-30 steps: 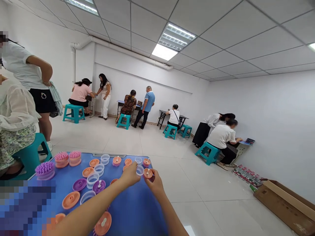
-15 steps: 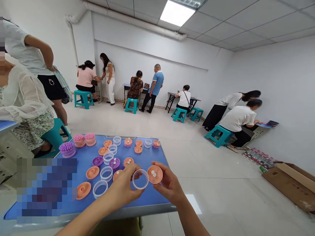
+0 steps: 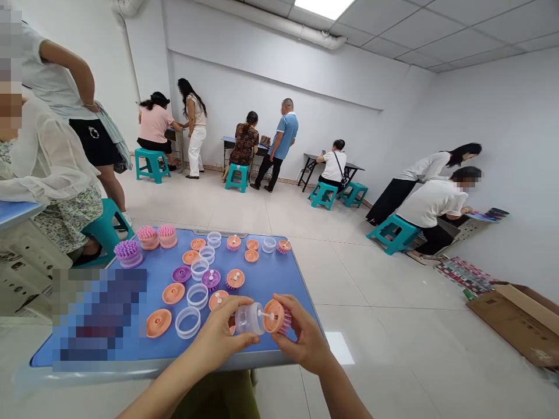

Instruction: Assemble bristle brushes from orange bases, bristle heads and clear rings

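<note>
Fingers point(image 3: 236, 305) of the left hand point(image 3: 218, 331) curl around a clear plastic ring point(image 3: 248, 319), clamped on its wall, while fingers point(image 3: 283, 304) of the right hand point(image 3: 301, 333) pinch an orange bristled brush head point(image 3: 276, 316) by its rim. Both sets are closed on their pieces, which sit just beside each other above the near edge of the blue counter point(image 3: 271, 279), with a white plastic pin point(image 3: 265, 314) running from the orange head toward the ring. The step in hand looks like fitting ring and head together along that pin, and the next move seems to call for keeping them square and pressing evenly.

Farther along the counter lie orange plastic discs point(image 3: 159, 323), more clear rings point(image 3: 187, 322), purple bristled brush heads point(image 3: 128, 254) and pink bristled brush heads point(image 3: 148, 237). Left of the counter, a seated person in a sheer blouse point(image 3: 43, 169) sits on a teal stool point(image 3: 105, 224). Right of it, a cardboard box point(image 3: 515, 317) rests on the tiled floor point(image 3: 349, 273). Well beyond the counter, other people point(image 3: 244, 145) work at small desks point(image 3: 329, 163) along the far wall.
</note>
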A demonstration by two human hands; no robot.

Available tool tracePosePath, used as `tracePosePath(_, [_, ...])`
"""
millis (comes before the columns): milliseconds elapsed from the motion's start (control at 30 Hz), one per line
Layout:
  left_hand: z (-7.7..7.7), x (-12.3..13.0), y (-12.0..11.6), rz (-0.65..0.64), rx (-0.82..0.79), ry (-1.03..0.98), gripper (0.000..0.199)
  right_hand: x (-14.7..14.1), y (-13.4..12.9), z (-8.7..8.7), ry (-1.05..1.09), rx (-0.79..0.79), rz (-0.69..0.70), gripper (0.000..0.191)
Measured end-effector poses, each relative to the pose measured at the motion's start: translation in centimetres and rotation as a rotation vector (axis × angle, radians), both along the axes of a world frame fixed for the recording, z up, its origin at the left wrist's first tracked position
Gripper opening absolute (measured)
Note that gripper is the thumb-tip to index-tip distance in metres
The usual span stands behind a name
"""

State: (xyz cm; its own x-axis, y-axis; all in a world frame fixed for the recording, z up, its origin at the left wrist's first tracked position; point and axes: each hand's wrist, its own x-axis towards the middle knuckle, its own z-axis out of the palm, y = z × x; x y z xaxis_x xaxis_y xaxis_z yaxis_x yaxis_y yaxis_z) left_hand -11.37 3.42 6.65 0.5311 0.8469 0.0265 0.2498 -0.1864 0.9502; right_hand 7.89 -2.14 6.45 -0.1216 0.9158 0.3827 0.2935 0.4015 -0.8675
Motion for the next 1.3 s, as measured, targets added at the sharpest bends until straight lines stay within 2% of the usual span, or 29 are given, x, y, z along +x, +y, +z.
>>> tracePosePath(133, [-0.2, -0.2, -0.2, 0.051, -0.044, -0.033, 0.036, 0.2, -0.1, -0.3, 0.023, -0.067, -0.043, 0.051])
tracePosePath(300, [0.4, 0.0, -0.5, 0.021, -0.102, -0.064, 0.034, 0.4, 0.1, -0.1, -0.049, -0.035, -0.016, 0.043])
tracePosePath(467, [0.3, 0.8, -0.6, 0.001, -0.062, -0.054, 0.034, 0.4, 0.2, 0.2, -0.076, 0.001, 0.026, 0.044])
tracePosePath(733, [0.6, 1.8, -0.6, 0.032, -0.033, 0.096, 0.041, 1.1, 0.0, 0.2, -0.094, 0.003, 0.015, 0.042])
tracePosePath(933, [0.3, 2.2, -0.6, 0.031, -0.033, 0.103, 0.04, 1.4, -0.3, 0.2, -0.086, -0.006, 0.009, 0.045])
tracePosePath(1133, [-0.3, 2.3, -0.5, -0.007, 0.124, 0.165, 0.039, 1.4, -0.3, 0.1, -0.082, -0.099, -0.007, 0.038])
tracePosePath(1300, [-0.9, 2.1, -0.3, -0.058, 0.338, 0.251, 0.045, 0.8, 0.0, -0.6, -0.018, -0.288, -0.042, 0.012])
